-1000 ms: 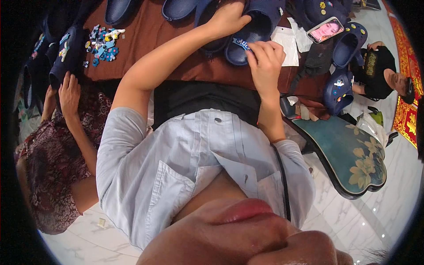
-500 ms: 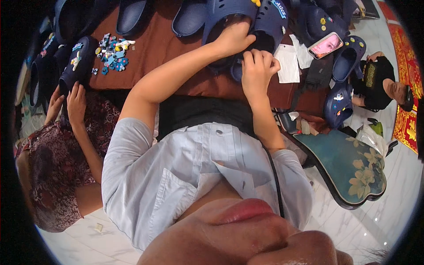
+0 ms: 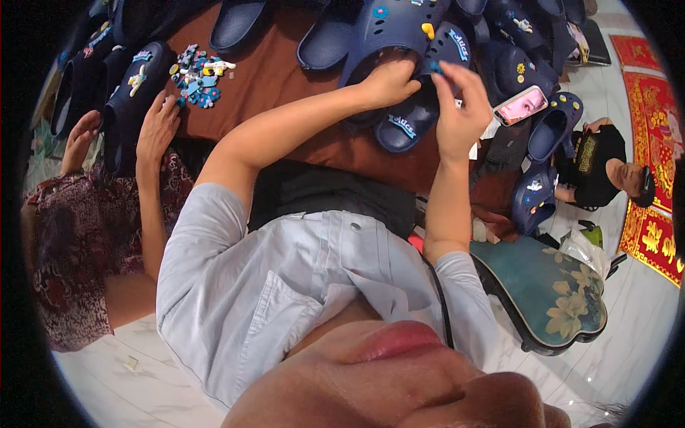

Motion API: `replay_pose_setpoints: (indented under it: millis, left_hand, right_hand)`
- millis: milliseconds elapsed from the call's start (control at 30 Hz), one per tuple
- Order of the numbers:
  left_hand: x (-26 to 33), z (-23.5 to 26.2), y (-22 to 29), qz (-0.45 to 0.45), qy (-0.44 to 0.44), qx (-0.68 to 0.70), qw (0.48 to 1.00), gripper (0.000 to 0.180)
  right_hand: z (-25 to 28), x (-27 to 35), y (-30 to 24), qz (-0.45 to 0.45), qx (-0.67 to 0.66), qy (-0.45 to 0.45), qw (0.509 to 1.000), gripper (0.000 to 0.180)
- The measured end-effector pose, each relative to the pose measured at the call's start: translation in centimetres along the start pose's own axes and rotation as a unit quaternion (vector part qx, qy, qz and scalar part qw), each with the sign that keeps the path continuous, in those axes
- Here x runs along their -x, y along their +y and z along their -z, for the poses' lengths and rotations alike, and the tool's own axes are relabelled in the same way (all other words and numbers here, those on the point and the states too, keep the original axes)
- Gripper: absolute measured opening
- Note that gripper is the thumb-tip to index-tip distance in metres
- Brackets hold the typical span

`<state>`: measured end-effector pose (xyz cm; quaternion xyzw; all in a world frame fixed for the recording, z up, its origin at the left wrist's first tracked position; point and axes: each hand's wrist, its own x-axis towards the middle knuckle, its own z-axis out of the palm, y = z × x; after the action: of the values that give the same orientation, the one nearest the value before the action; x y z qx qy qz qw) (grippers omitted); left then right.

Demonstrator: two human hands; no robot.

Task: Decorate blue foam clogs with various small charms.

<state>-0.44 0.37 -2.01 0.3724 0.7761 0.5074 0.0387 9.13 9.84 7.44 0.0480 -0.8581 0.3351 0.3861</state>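
My left hand (image 3: 389, 84) reaches into the opening of a navy foam clog (image 3: 389, 28), which carries a blue flower charm and a yellow one. Its fingers are partly hidden inside the shoe. Beside it my right hand (image 3: 464, 110) is raised, thumb and forefinger pinching a small blue charm (image 3: 435, 66). Just behind those fingertips stands a second navy clog (image 3: 448, 44) with a blue lettered charm. Below the two hands, another clog (image 3: 408, 127) with a similar charm lies at the table's near side.
Loose charms (image 3: 200, 78) are heaped on the brown cloth (image 3: 264, 89) to the left. More clogs surround them. At right lie a lit phone (image 3: 521, 105) and a dark strap. A co-worker's hands (image 3: 157, 128) rest by a clog at left. A teal padded chair (image 3: 535, 285) stands lower right.
My right hand has risen from low beside the clogs and now pinches a blue charm. My left hand stays in the clog. The view has shifted slightly, and the co-worker's hands have moved apart.
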Motion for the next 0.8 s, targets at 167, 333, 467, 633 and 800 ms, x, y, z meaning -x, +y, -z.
replay_pose_setpoints:
  millis: [167, 333, 467, 633, 800]
  left_hand:
    - [-0.7, -1.4, -1.5, -0.088, 0.050, 0.033, 0.994, 0.045]
    - [-0.2, -0.7, -0.7, -0.058, 0.017, 0.006, 0.998, 0.039]
    - [-0.4, -0.4, -0.2, -0.039, -0.035, -0.009, 0.999, 0.038]
    - [-1.4, -2.5, -1.9, -0.140, -0.011, -0.052, 0.989, 0.038]
    - [-0.5, -2.1, -2.0, -0.255, 0.130, -0.114, 0.952, 0.043]
  right_hand:
    - [-4.1, -6.5, 1.7, 0.122, -0.045, -0.131, 0.983, 0.019]
    - [-6.5, -8.6, 3.2, 0.245, 0.031, -0.255, 0.935, 0.015]
    - [-6.4, -8.5, 3.4, 0.307, 0.116, -0.287, 0.900, 0.017]
    - [-6.3, -7.4, 2.3, 0.330, 0.202, -0.287, 0.876, 0.018]
    - [-6.2, -6.1, 0.8, 0.380, 0.281, -0.248, 0.846, 0.010]
